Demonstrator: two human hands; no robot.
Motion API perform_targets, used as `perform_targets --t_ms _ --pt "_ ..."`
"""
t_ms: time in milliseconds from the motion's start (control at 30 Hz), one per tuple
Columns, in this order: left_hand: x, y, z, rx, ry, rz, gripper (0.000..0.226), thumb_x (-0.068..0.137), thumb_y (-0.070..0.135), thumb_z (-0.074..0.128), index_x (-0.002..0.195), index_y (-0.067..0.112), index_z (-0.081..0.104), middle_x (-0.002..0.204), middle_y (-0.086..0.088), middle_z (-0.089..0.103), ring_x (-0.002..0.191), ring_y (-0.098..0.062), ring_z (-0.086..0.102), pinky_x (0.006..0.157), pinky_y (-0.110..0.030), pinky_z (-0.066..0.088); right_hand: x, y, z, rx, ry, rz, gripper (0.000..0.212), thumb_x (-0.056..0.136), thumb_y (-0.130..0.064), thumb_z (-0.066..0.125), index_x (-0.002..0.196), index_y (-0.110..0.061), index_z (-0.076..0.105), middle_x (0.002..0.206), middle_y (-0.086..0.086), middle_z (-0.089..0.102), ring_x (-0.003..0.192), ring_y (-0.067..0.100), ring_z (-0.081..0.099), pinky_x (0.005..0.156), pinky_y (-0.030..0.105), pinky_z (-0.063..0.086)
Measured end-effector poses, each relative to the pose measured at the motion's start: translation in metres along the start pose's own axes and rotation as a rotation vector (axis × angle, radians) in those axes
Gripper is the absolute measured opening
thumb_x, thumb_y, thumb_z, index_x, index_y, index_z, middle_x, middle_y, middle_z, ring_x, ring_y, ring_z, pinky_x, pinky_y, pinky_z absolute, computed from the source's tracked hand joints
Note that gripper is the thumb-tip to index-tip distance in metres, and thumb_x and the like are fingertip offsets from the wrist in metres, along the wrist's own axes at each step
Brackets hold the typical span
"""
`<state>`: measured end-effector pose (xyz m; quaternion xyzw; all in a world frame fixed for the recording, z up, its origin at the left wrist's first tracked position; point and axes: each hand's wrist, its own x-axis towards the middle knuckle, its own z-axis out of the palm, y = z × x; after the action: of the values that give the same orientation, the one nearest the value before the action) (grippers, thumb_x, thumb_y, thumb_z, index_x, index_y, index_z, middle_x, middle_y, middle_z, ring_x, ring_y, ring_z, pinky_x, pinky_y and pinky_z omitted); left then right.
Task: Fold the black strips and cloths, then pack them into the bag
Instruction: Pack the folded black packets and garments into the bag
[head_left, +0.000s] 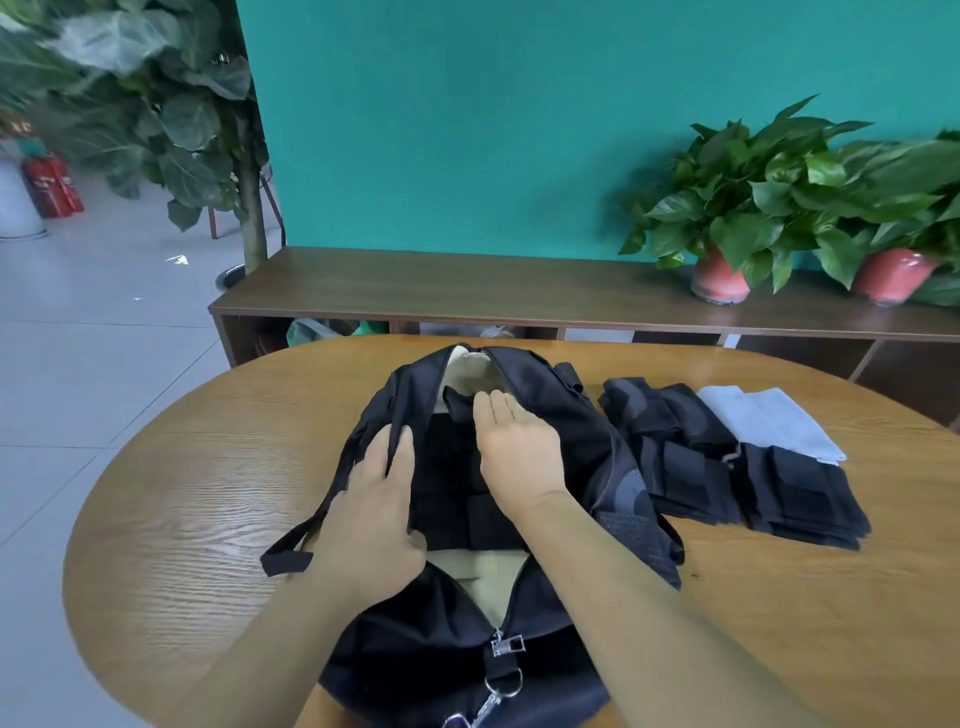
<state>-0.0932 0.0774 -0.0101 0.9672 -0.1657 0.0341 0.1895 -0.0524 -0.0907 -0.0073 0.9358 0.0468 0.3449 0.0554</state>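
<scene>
Head view: left hand (382, 512) grips the bag (613, 467) rim, spreading the opening; right hand (511, 441), fingers straight and empty, hovers over it. Folded black strips (727, 467) lie just right of that nearer hand, stack running away rightward.

Black bag (561, 415) with cream lining on the wood-grain table (208, 493); beside it black folded strips (727, 467), pale grey cloths (774, 421).
</scene>
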Motion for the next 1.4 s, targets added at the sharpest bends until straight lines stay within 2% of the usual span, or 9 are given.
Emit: perform_targets --t_ms 300,467,567,700,900,1000,1067,1200,1400 --pt "0.001 -0.005 0.003 -0.010 0.012 0.006 0.101 0.082 0.017 0.059 0.152 0.021 -0.014 0.156 0.005 -0.020 0.130 -0.022 0.037 0.093 -0.034 0.046 0.002 0.004 0.032 -0.127 -0.353 -0.059 0.034 0.039 -0.007 0.078 0.070 -0.007 0.066 0.059 0.007 0.059 0.050 0.021 0.057 0.038 0.022 0.037" --pt "0.000 -0.006 0.003 -0.012 0.011 0.010 0.102 0.081 0.017 0.059 0.153 0.020 -0.014 0.157 0.005 -0.020 0.140 -0.023 0.026 0.097 -0.034 0.044 -0.006 0.009 0.036 -0.143 -0.526 -0.069 0.031 0.084 0.000 0.053 0.114 -0.002 0.052 0.107 0.013 0.059 0.096 0.029 0.058 0.062 0.034 0.040" --pt "0.000 -0.004 0.004 0.000 0.001 0.014 0.102 0.081 0.016 0.058 0.153 0.020 -0.014 0.157 0.005 -0.021 0.132 -0.023 0.037 0.094 -0.031 0.044 -0.005 0.010 0.034 -0.083 -0.528 -0.061 0.031 0.088 0.000 0.049 0.119 -0.003 0.050 0.114 0.012 0.056 0.104 0.029 0.054 0.068 0.036 0.041" --pt "0.001 -0.004 0.006 0.020 0.005 0.029 0.102 0.081 0.018 0.060 0.153 0.020 -0.013 0.157 0.005 -0.018 0.137 -0.022 0.030 0.097 -0.030 0.043 -0.003 0.010 0.032 -0.010 -0.505 -0.123 0.034 0.089 -0.001 0.047 0.122 -0.007 0.051 0.118 0.010 0.054 0.111 0.027 0.050 0.081 0.035 0.040" --pt "0.004 -0.003 0.009 0.058 -0.028 0.028 0.100 0.080 0.019 0.059 0.153 0.020 -0.010 0.157 0.006 -0.018 0.140 -0.022 0.023 0.101 -0.035 0.041 -0.001 0.011 0.033 0.092 -0.625 -0.077 0.035 0.090 -0.002 0.043 0.122 -0.011 0.052 0.124 0.007 0.050 0.117 0.025 0.046 0.069 0.034 0.033" --pt "0.004 0.001 0.009 0.102 -0.039 0.011 0.099 0.081 0.018 0.058 0.153 0.019 -0.009 0.158 0.003 -0.016 0.141 -0.022 0.021 0.101 -0.035 0.039 0.001 0.014 0.031 0.112 -0.699 -0.084 0.041 0.091 -0.004 0.043 0.131 -0.011 0.048 0.132 0.008 0.046 0.123 0.025 0.042 0.086 0.037 0.040" --pt "0.003 0.005 0.008 0.125 -0.056 -0.002 0.098 0.082 0.018 0.058 0.153 0.019 -0.009 0.158 0.003 -0.014 0.143 -0.021 0.017 0.104 -0.036 0.037 0.001 0.016 0.027 0.109 -0.736 -0.109 0.046 0.092 -0.007 0.042 0.138 -0.011 0.041 0.139 0.010 0.042 0.129 0.026 0.037 0.106 0.042 0.032" --pt "0.003 0.012 0.005 0.196 -0.085 -0.037 0.097 0.084 0.019 0.059 0.153 0.019 -0.009 0.158 0.001 -0.012 0.145 -0.022 0.008 0.111 -0.044 0.028 -0.006 0.016 0.001 0.201 -0.617 -0.131 0.057 0.093 -0.006 0.041 0.148 -0.010 0.028 0.150 0.012 0.032 0.139 0.026 0.027 0.117 0.039 0.014" --pt "0.004 0.022 0.008 0.292 -0.140 -0.080 0.097 0.084 0.022 0.061 0.154 0.017 -0.007 0.159 -0.005 -0.009 0.143 -0.027 0.016 0.113 -0.048 0.025 -0.040 0.044 -0.045 0.294 -0.100 -0.093 0.037 0.075 0.006 0.059 0.110 -0.004 0.063 0.109 0.009 0.063 0.103 0.030 0.060 0.102 0.041 0.042"
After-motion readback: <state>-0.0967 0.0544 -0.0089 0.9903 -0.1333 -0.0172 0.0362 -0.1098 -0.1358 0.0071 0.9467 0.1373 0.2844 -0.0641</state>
